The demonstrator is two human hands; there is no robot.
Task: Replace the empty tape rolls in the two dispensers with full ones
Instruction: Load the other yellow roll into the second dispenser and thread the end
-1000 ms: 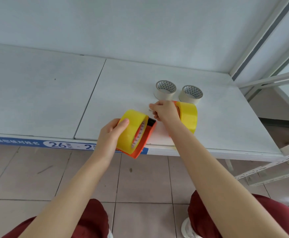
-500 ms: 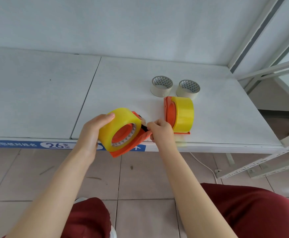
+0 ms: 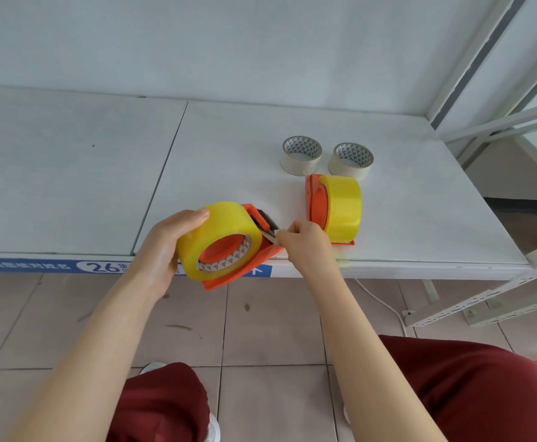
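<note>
— What are the fingers [image 3: 282, 233] doing right now?

— The right hand [image 3: 305, 247] has them pinched on the loose tape end [image 3: 272, 235], right at the serrated blade [image 3: 266, 217] of the near dispenser [image 3: 245, 269]. The left hand [image 3: 162, 250] is wrapped round the full yellow roll [image 3: 217, 232] mounted on that dispenser, thumb on top of the roll, palm cupping its left side.

— Is it resting on anything?

— No, it's held in the air at the near edge of the white desk [image 3: 229, 148], tilted, with the orange hub facing us and the base plate hanging out over the floor tiles [image 3: 273, 330].

— And the other dispenser?

— The second dispenser [image 3: 316, 202] stands on the desk just to the right of the right hand, near the front edge. It carries a full yellow roll [image 3: 343, 207] too. Nobody is touching it.

— The old rolls?

— Two empty cores [image 3: 301, 151] sit side by side farther back, lying flat, close together, just beyond the second dispenser. There's a blue label strip [image 3: 37, 266] along the desk's front edge on the left, and dark red trousers [image 3: 471, 393] below.
</note>
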